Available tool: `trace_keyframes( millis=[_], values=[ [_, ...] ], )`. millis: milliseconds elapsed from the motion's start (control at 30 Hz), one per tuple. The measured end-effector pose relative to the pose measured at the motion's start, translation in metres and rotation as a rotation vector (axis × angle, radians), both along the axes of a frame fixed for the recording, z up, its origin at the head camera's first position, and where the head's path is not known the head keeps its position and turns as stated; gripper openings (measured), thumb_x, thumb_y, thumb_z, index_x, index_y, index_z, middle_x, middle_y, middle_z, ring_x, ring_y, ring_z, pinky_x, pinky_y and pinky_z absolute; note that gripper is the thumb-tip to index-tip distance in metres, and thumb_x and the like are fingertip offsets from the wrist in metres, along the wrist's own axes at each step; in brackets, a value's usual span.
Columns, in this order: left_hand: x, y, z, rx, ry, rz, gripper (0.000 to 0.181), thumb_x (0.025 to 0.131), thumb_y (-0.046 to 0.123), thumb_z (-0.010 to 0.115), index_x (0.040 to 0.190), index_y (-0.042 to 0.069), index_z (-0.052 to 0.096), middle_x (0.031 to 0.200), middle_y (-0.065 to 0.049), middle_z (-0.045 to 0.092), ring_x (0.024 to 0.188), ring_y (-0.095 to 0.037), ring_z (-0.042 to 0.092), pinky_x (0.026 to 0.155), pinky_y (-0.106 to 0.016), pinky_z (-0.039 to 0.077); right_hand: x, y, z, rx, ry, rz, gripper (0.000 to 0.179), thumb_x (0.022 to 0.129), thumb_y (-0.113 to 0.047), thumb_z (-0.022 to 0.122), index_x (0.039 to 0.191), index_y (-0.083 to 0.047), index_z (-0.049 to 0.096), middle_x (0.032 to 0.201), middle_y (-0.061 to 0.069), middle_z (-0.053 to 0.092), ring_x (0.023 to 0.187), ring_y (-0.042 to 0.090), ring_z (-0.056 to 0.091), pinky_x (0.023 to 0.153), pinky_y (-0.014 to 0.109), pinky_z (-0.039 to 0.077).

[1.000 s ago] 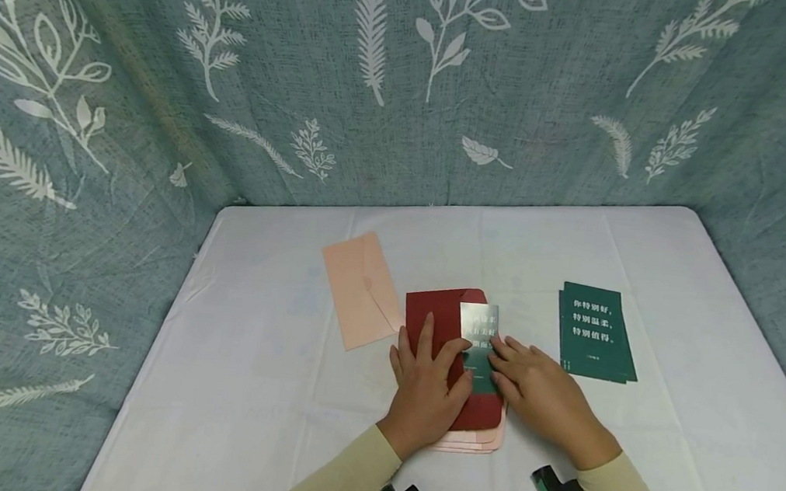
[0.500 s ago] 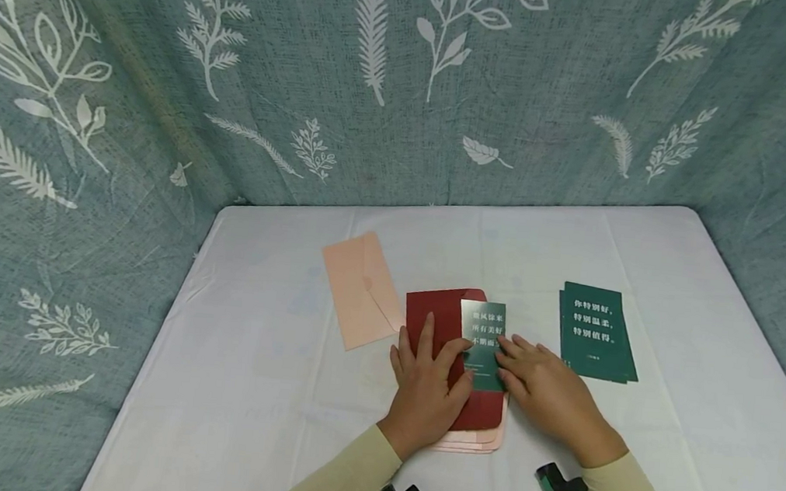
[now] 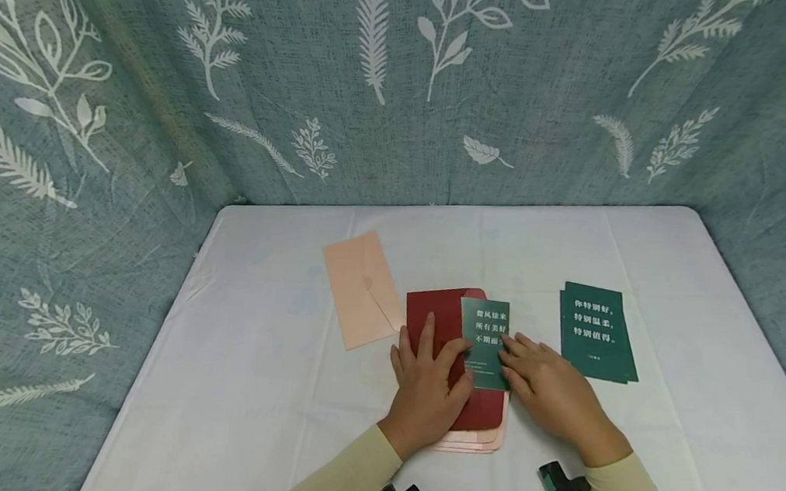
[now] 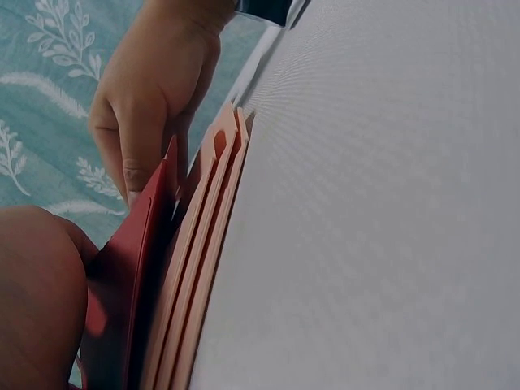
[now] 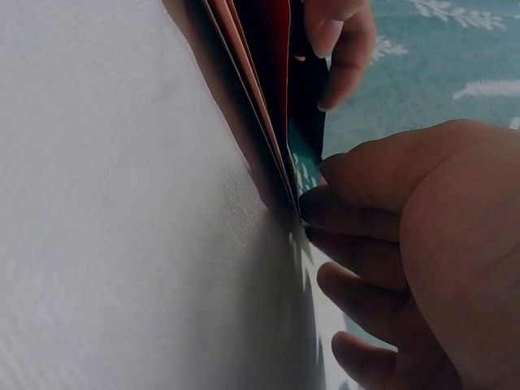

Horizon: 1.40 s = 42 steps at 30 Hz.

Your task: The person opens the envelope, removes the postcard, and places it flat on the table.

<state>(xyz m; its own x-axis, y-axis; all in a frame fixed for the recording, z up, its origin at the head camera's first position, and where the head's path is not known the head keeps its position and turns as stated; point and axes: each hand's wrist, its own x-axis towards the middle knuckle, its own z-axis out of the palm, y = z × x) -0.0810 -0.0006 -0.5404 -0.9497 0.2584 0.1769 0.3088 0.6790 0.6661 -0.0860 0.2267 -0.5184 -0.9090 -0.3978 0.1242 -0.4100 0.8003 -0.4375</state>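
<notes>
A dark green card with white writing lies over the right part of a red envelope; its left edge meets the envelope's pocket, and how much is inside is hidden. My left hand rests spread on the envelope, its index finger and thumb reaching the card. At the card's right edge, my right hand pinches it; in the right wrist view the thumb and fingertips meet at the green edge. Beneath the red envelope is a stack of pink envelopes.
To the left lies a separate peach envelope, slanted. Several green cards with white writing are stacked on the right. All this is on a white-covered table, with a leaf-patterned curtain behind.
The green card has slid a little to the right with my right hand, and more of its writing shows. My left hand and the red envelope have stayed in place.
</notes>
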Motion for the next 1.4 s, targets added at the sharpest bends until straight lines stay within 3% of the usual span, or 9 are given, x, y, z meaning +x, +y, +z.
trace_keyframes(
  millis=[633, 833, 933, 1000, 1100, 1233, 1400],
  values=[
    [-0.001, 0.0, 0.0, 0.001, -0.007, 0.003, 0.044, 0.103, 0.025, 0.063, 0.146, 0.02, 0.062, 0.175, -0.024, 0.02, 0.155, -0.063, 0.004, 0.112, -0.086, 0.006, 0.001, 0.004, 0.002, -0.054, 0.037, -0.005, 0.037, 0.105, -0.017, 0.073, 0.137, 0.001, 0.074, 0.154, 0.014, 0.061, 0.145, 0.038, 0.054, 0.112, 0.059, 0.046],
    [-0.001, 0.0, 0.0, 0.006, -0.008, 0.011, 0.043, 0.102, 0.025, 0.063, 0.145, 0.021, 0.063, 0.176, -0.024, 0.019, 0.155, -0.064, 0.004, 0.112, -0.086, 0.005, 0.002, 0.008, 0.003, -0.224, 0.112, -0.048, 0.034, 0.104, -0.009, 0.073, 0.137, -0.002, 0.075, 0.153, 0.011, 0.063, 0.139, 0.039, 0.059, 0.107, 0.061, 0.049],
    [-0.001, 0.0, 0.0, 0.009, -0.023, 0.014, 0.044, 0.102, 0.027, 0.064, 0.145, 0.022, 0.062, 0.177, -0.022, 0.017, 0.156, -0.062, 0.003, 0.114, -0.084, 0.004, 0.001, 0.009, 0.003, -0.384, 0.127, -0.102, 0.038, 0.103, -0.003, 0.073, 0.141, -0.003, 0.073, 0.148, 0.01, 0.067, 0.131, 0.037, 0.065, 0.101, 0.047, 0.056],
    [-0.001, 0.0, 0.0, 0.012, -0.026, 0.017, 0.044, 0.102, 0.027, 0.064, 0.145, 0.023, 0.063, 0.177, -0.022, 0.017, 0.156, -0.062, 0.003, 0.114, -0.084, 0.003, 0.0, 0.01, 0.003, -0.511, 0.087, -0.14, 0.041, 0.104, 0.0, 0.072, 0.144, -0.001, 0.069, 0.145, 0.012, 0.068, 0.126, 0.035, 0.068, 0.095, 0.033, 0.058],
    [0.0, 0.0, 0.001, 0.02, -0.025, 0.019, 0.043, 0.101, 0.027, 0.064, 0.145, 0.023, 0.063, 0.177, -0.022, 0.017, 0.156, -0.062, 0.003, 0.114, -0.084, 0.003, -0.002, 0.011, 0.003, -0.726, -0.069, -0.195, 0.044, 0.108, -0.004, 0.067, 0.151, 0.002, 0.06, 0.146, 0.017, 0.066, 0.122, 0.03, 0.069, 0.088, 0.023, 0.058],
    [0.0, 0.0, 0.001, 0.027, -0.015, 0.017, 0.043, 0.102, 0.024, 0.065, 0.145, 0.022, 0.063, 0.176, -0.023, 0.019, 0.156, -0.063, 0.004, 0.113, -0.085, 0.004, -0.003, 0.015, 0.003, -0.919, -0.306, -0.268, 0.051, 0.113, -0.014, 0.061, 0.159, 0.004, 0.046, 0.151, 0.023, 0.06, 0.123, 0.025, 0.068, 0.089, 0.036, 0.062],
    [0.0, 0.0, 0.002, 0.027, -0.023, 0.013, 0.044, 0.102, 0.024, 0.065, 0.145, 0.023, 0.062, 0.176, -0.022, 0.018, 0.156, -0.062, 0.003, 0.113, -0.085, 0.004, -0.004, 0.016, 0.004, -1.009, -0.481, -0.341, 0.056, 0.114, -0.019, 0.061, 0.162, 0.003, 0.041, 0.151, 0.026, 0.057, 0.119, 0.023, 0.07, 0.09, 0.04, 0.062]
  ],
)
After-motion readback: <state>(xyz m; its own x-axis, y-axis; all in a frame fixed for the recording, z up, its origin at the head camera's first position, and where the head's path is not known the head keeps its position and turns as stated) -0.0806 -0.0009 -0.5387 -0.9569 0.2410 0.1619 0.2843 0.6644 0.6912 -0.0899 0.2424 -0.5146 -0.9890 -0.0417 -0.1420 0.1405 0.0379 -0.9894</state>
